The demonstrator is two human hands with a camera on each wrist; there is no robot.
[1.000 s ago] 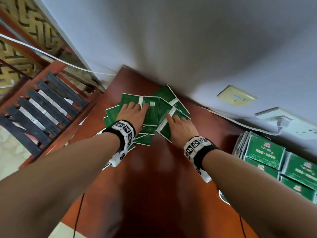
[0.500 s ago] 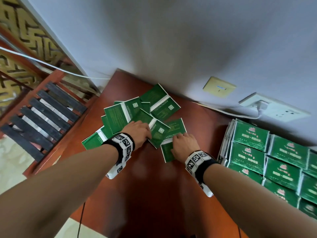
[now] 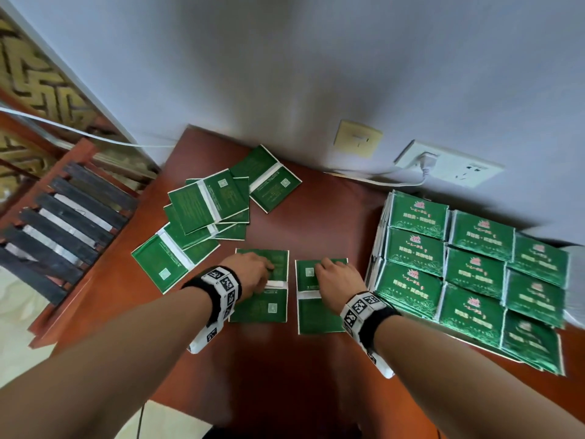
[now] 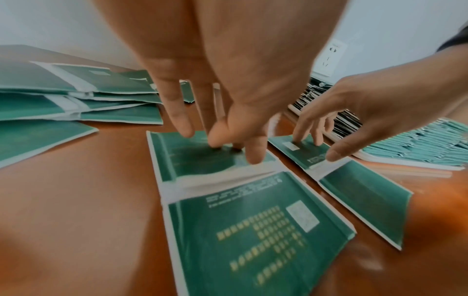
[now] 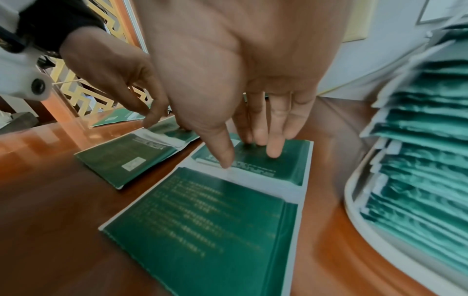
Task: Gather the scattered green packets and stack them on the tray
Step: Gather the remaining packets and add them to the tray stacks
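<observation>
Two green packets lie side by side on the red-brown table, apart from the rest. My left hand [image 3: 266, 268] presses straight fingers on the left packet [image 3: 269, 307], which the left wrist view shows as a packet [image 4: 253, 230] with a white band. My right hand [image 3: 326, 267] presses flat fingertips on the right packet [image 3: 316, 315], close up as the right packet [image 5: 215, 216]. A loose pile of green packets [image 3: 202, 210] lies further back on the left. On the right, rows of stacked packets [image 3: 468, 270] fill a white tray [image 5: 354, 202].
A wall runs along the table's far edge with a switch plate [image 3: 357, 139], a socket with a plug [image 3: 449, 166] and a white cable [image 3: 380, 182]. A slatted wooden chair [image 3: 63, 223] stands off the table's left edge. Bare tabletop [image 3: 285, 375] lies in front of the hands.
Each hand has slid one packet out of the pile toward me, and the two now lie parallel. The head view has swung right, bringing the stacked tray into sight.
</observation>
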